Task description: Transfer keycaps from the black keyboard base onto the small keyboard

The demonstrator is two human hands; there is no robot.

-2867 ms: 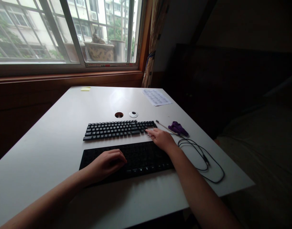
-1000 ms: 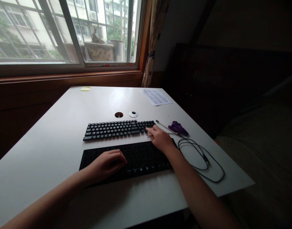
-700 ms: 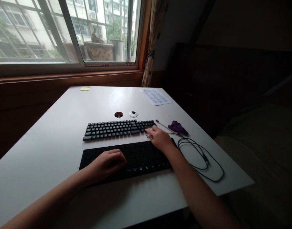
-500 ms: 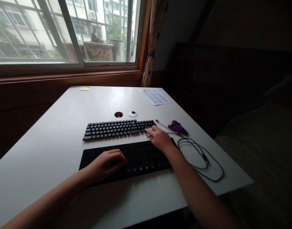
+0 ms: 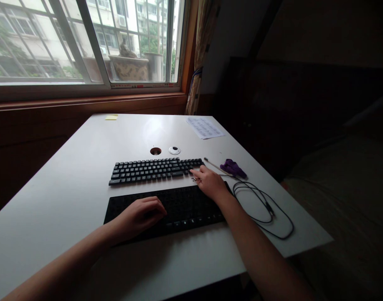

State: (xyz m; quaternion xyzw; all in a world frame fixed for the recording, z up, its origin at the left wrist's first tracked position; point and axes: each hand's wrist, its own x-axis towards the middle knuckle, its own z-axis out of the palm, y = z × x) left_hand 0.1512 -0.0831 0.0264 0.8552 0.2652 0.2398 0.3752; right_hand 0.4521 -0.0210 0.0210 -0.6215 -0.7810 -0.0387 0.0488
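Note:
Black keycaps (image 5: 147,169) stand in neat rows on the white table. Just in front of them lies a black keyboard (image 5: 181,205) without its main caps; a few caps show along its front row. My left hand (image 5: 144,213) rests closed over the keyboard's left part, fingers curled and no object visible in it. My right hand (image 5: 208,179) reaches over the keyboard's far right edge, its index fingertip at the right end of the front keycap rows. Its other fingers are folded. From beneath them pokes a small metal wire-like piece (image 5: 196,179); whether they grip it is unclear.
On the right are a coiled black cable (image 5: 266,207), a purple cloth (image 5: 233,168) and a thin brush-like stick (image 5: 214,164). Farther back lie a printed sheet (image 5: 206,127), a yellow note (image 5: 111,117), a round cable hole (image 5: 155,151) and its white cover (image 5: 174,150).

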